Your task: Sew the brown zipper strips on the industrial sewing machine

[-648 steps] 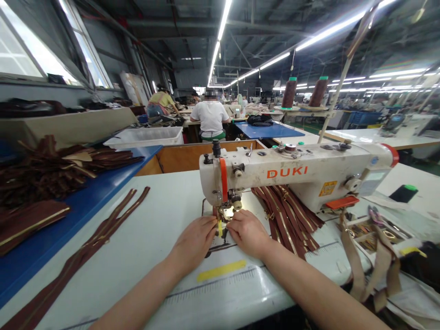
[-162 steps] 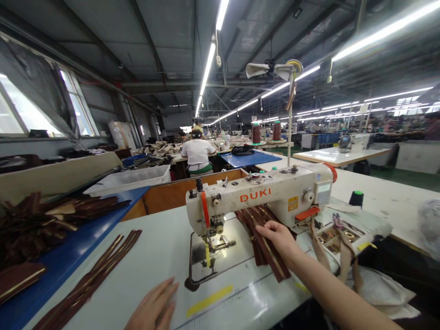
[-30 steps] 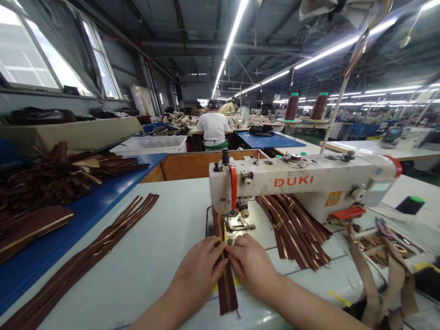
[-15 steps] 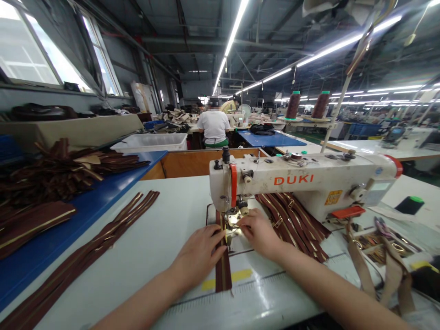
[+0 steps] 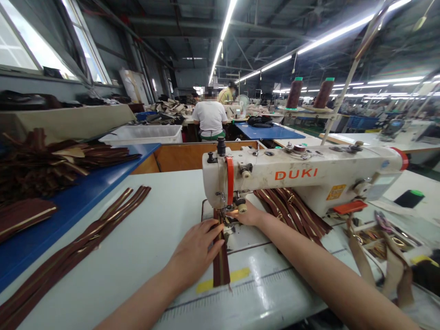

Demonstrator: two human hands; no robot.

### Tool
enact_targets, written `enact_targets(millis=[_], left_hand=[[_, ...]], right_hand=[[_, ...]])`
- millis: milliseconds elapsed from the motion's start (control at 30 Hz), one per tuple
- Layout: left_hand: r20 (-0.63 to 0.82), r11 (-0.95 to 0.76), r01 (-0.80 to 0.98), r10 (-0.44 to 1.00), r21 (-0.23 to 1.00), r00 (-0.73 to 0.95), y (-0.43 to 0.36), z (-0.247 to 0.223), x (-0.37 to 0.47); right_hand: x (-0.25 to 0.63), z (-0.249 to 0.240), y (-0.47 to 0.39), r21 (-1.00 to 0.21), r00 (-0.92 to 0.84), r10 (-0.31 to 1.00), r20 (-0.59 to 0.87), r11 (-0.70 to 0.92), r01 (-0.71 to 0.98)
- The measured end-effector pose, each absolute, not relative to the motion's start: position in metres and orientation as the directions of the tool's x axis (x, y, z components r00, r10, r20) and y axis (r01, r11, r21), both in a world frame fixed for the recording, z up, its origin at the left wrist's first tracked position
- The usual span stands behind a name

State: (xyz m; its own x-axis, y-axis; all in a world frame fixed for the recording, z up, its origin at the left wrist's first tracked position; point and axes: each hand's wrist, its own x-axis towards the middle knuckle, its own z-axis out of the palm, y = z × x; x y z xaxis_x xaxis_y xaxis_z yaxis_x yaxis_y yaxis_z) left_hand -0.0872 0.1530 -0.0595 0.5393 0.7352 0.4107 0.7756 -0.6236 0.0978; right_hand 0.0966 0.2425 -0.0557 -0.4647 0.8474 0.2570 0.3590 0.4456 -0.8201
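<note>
A brown zipper strip (image 5: pixel 221 266) lies under the needle area of a white sewing machine (image 5: pixel 261 169). My left hand (image 5: pixel 195 247) rests on the strip's left side with its fingers spread, the fingertips close to the presser foot. Just right of the needle, my right hand (image 5: pixel 248 214) reaches in behind the foot; its fingertips are close together, and what they hold is too small to make out. More brown zipper strips (image 5: pixel 294 213) lie under the machine's arm. Long zipper strips (image 5: pixel 92 233) stretch across the left of the table.
Brown pieces are heaped on a blue table (image 5: pixel 103 178) at left. A parts tray (image 5: pixel 381 243) with scissors and hanging straps stands at right, near a black thread cone (image 5: pixel 409 199). A white bin (image 5: pixel 144 134) and a seated person (image 5: pixel 210 117) are beyond the machine.
My right hand has moved forward and slightly left, deeper behind the presser foot. My left hand stays on the strip, its fingers a little more spread. The head view has shifted slightly.
</note>
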Motion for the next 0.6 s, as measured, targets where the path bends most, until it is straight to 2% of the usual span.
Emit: enact_targets(millis=[233, 600], left_hand=[[0.411, -0.613, 0.782, 0.745, 0.110, 0.526, 0.1513, -0.0601, -0.0873], [0.440, -0.639, 0.763, 0.716, 0.101, 0.542, 0.1479, -0.0606, -0.0847]], right_hand=[[0.0961, -0.0540, 0.2461, -0.836, -0.538, 0.791, 0.291, 0.484, 0.258], [0.0928, -0.0494, 0.2488, -0.833, -0.542, 0.778, 0.317, 0.502, 0.233]])
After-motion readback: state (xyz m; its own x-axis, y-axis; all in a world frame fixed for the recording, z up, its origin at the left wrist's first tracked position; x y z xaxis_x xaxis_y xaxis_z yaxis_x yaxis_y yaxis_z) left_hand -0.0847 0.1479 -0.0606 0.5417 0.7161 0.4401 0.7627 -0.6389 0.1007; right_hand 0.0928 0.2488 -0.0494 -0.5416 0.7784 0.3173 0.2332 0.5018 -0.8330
